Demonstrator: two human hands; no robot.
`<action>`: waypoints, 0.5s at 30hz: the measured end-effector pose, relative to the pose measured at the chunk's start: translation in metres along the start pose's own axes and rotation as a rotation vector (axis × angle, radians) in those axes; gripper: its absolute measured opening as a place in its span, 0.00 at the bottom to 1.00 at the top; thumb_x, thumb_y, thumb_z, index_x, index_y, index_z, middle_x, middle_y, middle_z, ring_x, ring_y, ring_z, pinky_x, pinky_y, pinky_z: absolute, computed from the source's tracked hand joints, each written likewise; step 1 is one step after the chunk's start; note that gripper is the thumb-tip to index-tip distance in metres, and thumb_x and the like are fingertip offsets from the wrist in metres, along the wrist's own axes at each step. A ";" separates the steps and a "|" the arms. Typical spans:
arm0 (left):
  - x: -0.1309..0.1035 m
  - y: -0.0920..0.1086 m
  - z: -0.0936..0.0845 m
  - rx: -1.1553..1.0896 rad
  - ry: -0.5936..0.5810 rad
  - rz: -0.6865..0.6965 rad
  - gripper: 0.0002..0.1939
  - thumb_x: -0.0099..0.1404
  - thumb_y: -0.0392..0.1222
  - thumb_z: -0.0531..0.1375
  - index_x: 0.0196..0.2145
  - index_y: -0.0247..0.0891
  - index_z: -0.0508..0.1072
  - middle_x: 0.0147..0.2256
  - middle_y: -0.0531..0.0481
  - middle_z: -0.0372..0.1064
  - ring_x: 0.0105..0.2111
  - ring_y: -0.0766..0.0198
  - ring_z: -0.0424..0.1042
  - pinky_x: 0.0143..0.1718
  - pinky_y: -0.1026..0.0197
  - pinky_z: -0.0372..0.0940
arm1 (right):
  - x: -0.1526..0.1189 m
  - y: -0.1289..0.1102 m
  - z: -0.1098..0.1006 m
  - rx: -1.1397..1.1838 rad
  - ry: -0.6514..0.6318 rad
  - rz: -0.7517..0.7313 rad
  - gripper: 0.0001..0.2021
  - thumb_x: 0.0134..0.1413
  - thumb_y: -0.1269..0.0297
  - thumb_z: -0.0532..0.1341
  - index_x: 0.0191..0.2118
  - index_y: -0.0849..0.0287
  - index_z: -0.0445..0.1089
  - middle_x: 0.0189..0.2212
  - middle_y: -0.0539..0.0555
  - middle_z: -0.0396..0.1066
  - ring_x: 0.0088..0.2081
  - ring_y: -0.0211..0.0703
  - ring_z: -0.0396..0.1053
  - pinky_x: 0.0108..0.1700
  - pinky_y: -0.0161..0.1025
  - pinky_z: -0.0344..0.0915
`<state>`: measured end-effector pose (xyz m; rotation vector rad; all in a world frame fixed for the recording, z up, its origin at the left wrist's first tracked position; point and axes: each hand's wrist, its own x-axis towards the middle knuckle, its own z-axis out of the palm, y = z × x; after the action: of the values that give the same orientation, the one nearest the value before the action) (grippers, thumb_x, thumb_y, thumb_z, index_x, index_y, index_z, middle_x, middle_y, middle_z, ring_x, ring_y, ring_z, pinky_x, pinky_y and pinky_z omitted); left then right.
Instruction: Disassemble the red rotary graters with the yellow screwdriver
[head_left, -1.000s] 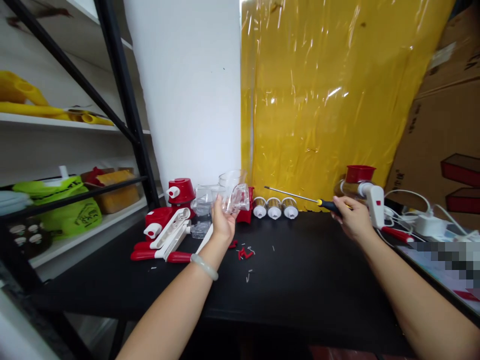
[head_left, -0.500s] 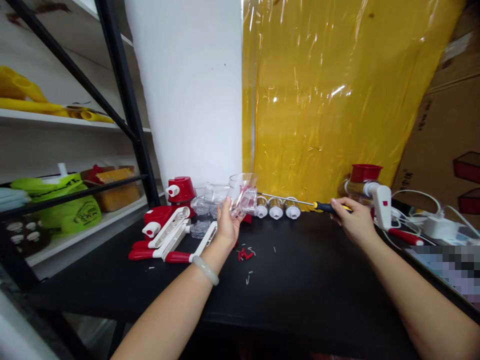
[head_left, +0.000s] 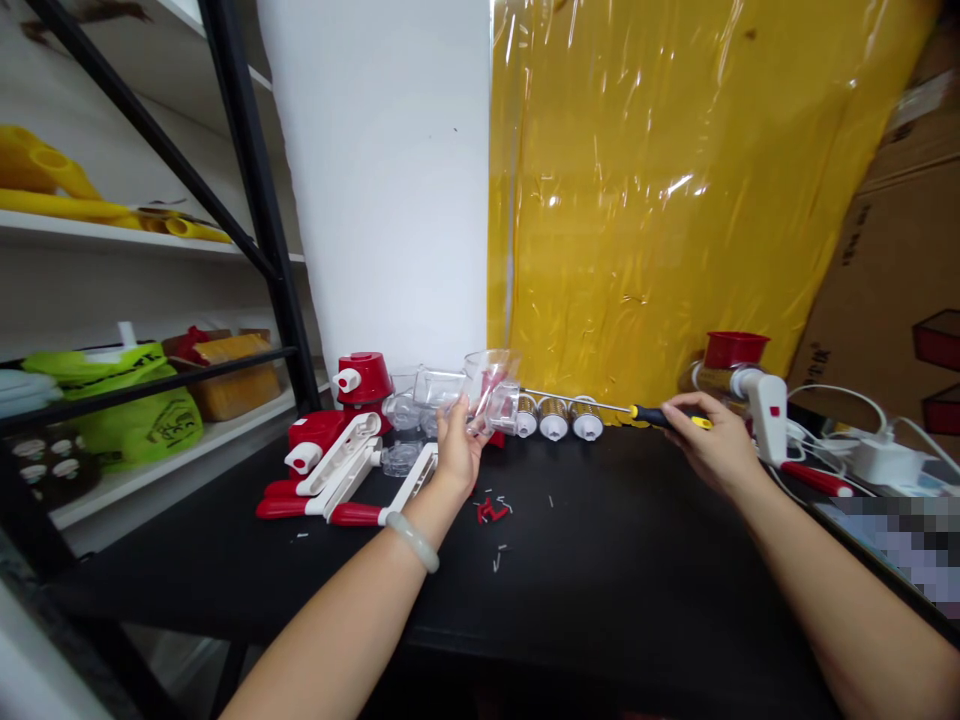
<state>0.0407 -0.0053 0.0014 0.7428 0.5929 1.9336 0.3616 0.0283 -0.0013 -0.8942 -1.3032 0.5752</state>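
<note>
My left hand is closed around a clear plastic housing with a flared top, raised above the black table. In my right hand is a screwdriver with a black and yellow handle. Its long shaft points left, and the tip meets or overlaps the right end of the housing; I cannot tell whether it touches a screw. Behind the shaft, several grater drums with white ends stand in a row. Below lie small red parts and several loose screws.
White crank handles with red grips and red bases crowd the table's left side. An assembled rotary grater stands at right, beside white cables and a power adapter. A black-framed shelf borders the left.
The clear housing has tilted slightly and shifted a little in my left hand's grip. My right hand keeps the screwdriver at nearly the same place, and the view has moved slightly.
</note>
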 end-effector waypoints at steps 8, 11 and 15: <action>0.000 -0.003 -0.002 -0.021 0.013 -0.003 0.23 0.54 0.51 0.69 0.41 0.44 0.63 0.41 0.49 0.75 0.39 0.58 0.78 0.38 0.59 0.68 | 0.004 0.002 0.006 0.262 -0.083 0.240 0.24 0.48 0.36 0.65 0.29 0.55 0.67 0.20 0.50 0.69 0.19 0.38 0.66 0.18 0.35 0.62; 0.000 -0.002 -0.002 -0.026 0.034 -0.002 0.22 0.56 0.51 0.68 0.42 0.44 0.63 0.42 0.49 0.75 0.40 0.59 0.78 0.38 0.60 0.67 | 0.000 0.005 0.003 0.101 -0.180 0.263 0.25 0.54 0.36 0.61 0.26 0.54 0.63 0.11 0.46 0.60 0.11 0.33 0.52 0.14 0.34 0.51; 0.001 -0.002 -0.003 -0.024 0.029 -0.015 0.21 0.57 0.51 0.67 0.43 0.44 0.64 0.44 0.47 0.76 0.42 0.57 0.78 0.41 0.58 0.68 | 0.000 0.004 -0.001 0.108 -0.194 0.139 0.24 0.55 0.38 0.62 0.26 0.54 0.61 0.10 0.41 0.53 0.11 0.32 0.48 0.15 0.33 0.49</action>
<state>0.0396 -0.0038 -0.0017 0.6943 0.5910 1.9373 0.3627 0.0302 -0.0052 -0.8603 -1.3765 0.8509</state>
